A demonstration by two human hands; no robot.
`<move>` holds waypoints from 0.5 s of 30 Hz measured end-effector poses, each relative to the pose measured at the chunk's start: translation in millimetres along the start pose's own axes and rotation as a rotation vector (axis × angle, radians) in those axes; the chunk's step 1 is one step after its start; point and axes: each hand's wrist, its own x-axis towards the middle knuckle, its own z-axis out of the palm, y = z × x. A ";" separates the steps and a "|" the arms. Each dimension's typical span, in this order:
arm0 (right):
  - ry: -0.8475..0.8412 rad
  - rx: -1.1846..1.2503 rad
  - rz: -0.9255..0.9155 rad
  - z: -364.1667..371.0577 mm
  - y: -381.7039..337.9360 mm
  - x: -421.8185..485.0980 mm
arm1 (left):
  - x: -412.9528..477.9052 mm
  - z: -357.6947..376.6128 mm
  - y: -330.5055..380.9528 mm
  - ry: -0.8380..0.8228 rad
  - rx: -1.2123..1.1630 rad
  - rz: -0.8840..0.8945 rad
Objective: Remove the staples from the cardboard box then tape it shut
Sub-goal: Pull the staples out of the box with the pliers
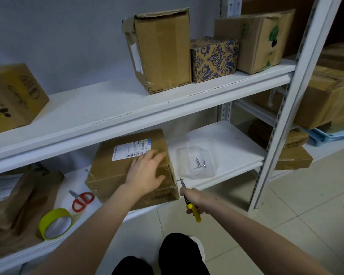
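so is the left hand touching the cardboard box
Touching. The head view shows the left hand lying flat on top of the cardboard box.

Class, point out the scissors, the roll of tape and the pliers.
scissors (82, 201), head view, on the red handles.
roll of tape (49, 217), head view, on its yellow outer band.
pliers (196, 214), head view, on the yellow handle.

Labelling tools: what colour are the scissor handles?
Red; the scissors show best in the head view.
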 end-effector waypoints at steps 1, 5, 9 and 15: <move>-0.005 0.013 0.001 1.2 -2.2 1.6 | 4.7 1.3 1.6 -0.022 0.033 0.009; -0.035 0.074 -0.001 6.1 -5.6 14.2 | 17.0 4.7 4.8 -0.039 0.121 0.026; -0.025 0.204 -0.027 10.6 -2.9 23.5 | 17.2 8.9 4.8 0.007 0.099 0.039; -0.062 0.428 -0.053 6.8 -0.6 21.0 | 18.0 13.2 9.6 0.035 0.134 0.026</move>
